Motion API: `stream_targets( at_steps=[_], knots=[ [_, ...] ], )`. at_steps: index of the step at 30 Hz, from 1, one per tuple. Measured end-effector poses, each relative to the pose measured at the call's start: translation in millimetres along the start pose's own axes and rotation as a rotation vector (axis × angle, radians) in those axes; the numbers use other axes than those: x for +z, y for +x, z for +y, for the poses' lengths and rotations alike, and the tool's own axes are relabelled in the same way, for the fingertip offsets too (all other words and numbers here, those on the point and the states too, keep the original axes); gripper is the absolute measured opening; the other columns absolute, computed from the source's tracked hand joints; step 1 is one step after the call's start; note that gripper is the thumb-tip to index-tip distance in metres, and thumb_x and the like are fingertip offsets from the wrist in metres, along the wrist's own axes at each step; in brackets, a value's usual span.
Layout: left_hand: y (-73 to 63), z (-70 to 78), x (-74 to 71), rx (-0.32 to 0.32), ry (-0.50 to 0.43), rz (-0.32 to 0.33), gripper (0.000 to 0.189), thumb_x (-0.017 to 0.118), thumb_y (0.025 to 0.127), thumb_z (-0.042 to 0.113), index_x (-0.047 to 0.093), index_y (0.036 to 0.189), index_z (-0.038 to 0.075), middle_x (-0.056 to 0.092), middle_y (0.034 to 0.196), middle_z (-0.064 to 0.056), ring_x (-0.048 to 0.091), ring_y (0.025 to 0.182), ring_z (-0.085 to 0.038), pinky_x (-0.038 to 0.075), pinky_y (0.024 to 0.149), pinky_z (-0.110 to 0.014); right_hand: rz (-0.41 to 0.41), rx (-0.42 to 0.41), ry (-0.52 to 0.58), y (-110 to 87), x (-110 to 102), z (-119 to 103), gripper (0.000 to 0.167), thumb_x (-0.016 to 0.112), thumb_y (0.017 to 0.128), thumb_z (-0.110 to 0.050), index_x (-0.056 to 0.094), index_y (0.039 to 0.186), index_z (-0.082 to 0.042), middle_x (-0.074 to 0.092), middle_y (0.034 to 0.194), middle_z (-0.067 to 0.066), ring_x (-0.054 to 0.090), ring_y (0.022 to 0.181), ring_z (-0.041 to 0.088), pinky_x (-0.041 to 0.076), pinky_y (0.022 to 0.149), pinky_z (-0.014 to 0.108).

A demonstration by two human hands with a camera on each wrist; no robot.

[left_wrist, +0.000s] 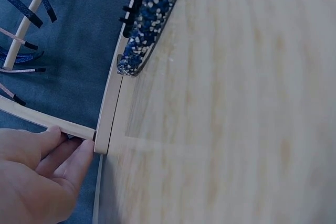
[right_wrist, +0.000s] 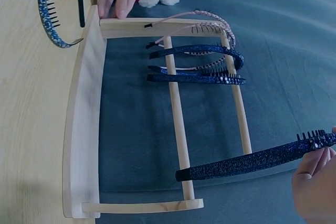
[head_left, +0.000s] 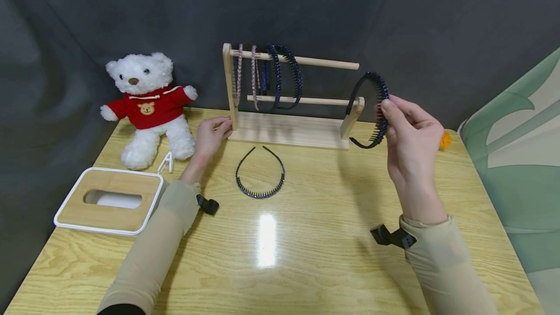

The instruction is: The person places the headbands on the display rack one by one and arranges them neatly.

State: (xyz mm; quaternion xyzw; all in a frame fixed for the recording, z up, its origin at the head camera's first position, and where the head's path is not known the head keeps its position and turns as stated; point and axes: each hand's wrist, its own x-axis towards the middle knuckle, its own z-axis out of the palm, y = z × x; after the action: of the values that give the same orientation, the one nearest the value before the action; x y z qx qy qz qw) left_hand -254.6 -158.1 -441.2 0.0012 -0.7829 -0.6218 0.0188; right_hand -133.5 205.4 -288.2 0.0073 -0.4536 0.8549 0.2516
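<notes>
My right hand (head_left: 413, 135) pinches a dark blue toothed headband (head_left: 379, 86) in the air by the right end of a wooden rack (head_left: 288, 129). In the right wrist view, one tip of this headband (right_wrist: 241, 163) overlaps the rack's lower rod; whether they touch I cannot tell. At the left end, my left hand (head_left: 212, 135) holds the foot of the rack's upright post (left_wrist: 73, 128) between thumb and fingers. Pink braided headbands (head_left: 238, 74) and dark blue headbands (head_left: 276, 74) hang on the rods. Another blue toothed headband (head_left: 261, 195) lies on the table before the rack.
A white teddy bear (head_left: 139, 78) in a red top sits at the back left. In front of it stands a tissue box (head_left: 111, 213) with a wooden lid and a white letter A (head_left: 166, 162) near its corner. Something orange (head_left: 445, 140) is partly hidden behind the right hand.
</notes>
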Motion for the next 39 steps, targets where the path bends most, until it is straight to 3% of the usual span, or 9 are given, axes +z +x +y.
stream_targets(
  at_steps=[4,18,26,29,32,35,39],
  knots=[
    [0.2,0.4,0.0,-0.006,-0.001,0.0,0.03,0.061,0.111,0.01,0.072,0.13,-0.009,0.07,0.131,-0.027,0.071,0.106,-0.017,0.062,0.094,-0.022,0.014,0.027,0.019,3.9,2,-2,0.023,0.083,0.087,0.014,0.074,0.106,0.022,0.076,0.093,0.024,0.076,0.077,0.025,0.067,0.072,0.025],
    [0.7,1.3,0.2,-0.01,-0.008,-0.005,0.03,0.06,0.111,0.01,0.071,0.131,-0.01,0.069,0.133,-0.027,0.07,0.115,-0.031,0.062,0.098,-0.027,0.032,0.027,0.041,16.7,10,-3,0.024,0.085,0.086,0.012,0.075,0.106,0.02,0.076,0.096,0.024,0.076,0.081,0.027,0.068,0.078,0.029],
    [-0.1,2.1,1.8,0.005,0.002,0.02,0.028,0.061,0.111,0.008,0.072,0.128,-0.012,0.071,0.129,-0.028,0.071,0.093,-0.004,0.062,0.091,-0.02,0.029,0.028,0.022,22.1,13,-3,0.025,0.086,0.086,0.01,0.076,0.107,0.018,0.075,0.098,0.023,0.076,0.081,0.026,0.067,0.074,0.026],
    [0.2,1.8,1.6,0.008,0.006,0.023,0.028,0.061,0.111,0.008,0.073,0.127,-0.012,0.071,0.128,-0.027,0.07,0.091,-0.001,0.062,0.089,-0.019,0.04,0.037,0.02,24.3,15,-3,0.025,0.087,0.085,0.009,0.076,0.106,0.017,0.076,0.097,0.022,0.076,0.079,0.025,0.066,0.069,0.023],
    [0.6,1.1,1.6,0.011,0.005,0.027,0.028,0.061,0.111,0.007,0.073,0.127,-0.012,0.071,0.127,-0.028,0.069,0.089,0.001,0.062,0.088,-0.017,0.041,0.032,0.025,26.1,16,-2,0.024,0.086,0.085,0.009,0.077,0.106,0.017,0.076,0.097,0.022,0.076,0.08,0.026,0.067,0.072,0.024],
    [0.5,0.9,1.7,0.01,0.006,0.029,0.027,0.061,0.111,0.007,0.073,0.127,-0.012,0.071,0.127,-0.028,0.07,0.09,-0.002,0.062,0.088,-0.017,0.041,0.024,0.028,27.7,18,-1,0.024,0.087,0.085,0.009,0.077,0.105,0.017,0.076,0.097,0.023,0.076,0.081,0.026,0.066,0.071,0.023],
    [-0.1,1.6,1.8,0.005,0.014,0.029,0.028,0.061,0.111,0.008,0.073,0.128,-0.011,0.071,0.128,-0.027,0.074,0.1,-0.014,0.062,0.091,-0.02,0.043,0.02,0.019,29.6,19,-1,0.025,0.088,0.085,0.007,0.077,0.105,0.017,0.076,0.098,0.022,0.076,0.081,0.026,0.066,0.07,0.023]
  ],
)
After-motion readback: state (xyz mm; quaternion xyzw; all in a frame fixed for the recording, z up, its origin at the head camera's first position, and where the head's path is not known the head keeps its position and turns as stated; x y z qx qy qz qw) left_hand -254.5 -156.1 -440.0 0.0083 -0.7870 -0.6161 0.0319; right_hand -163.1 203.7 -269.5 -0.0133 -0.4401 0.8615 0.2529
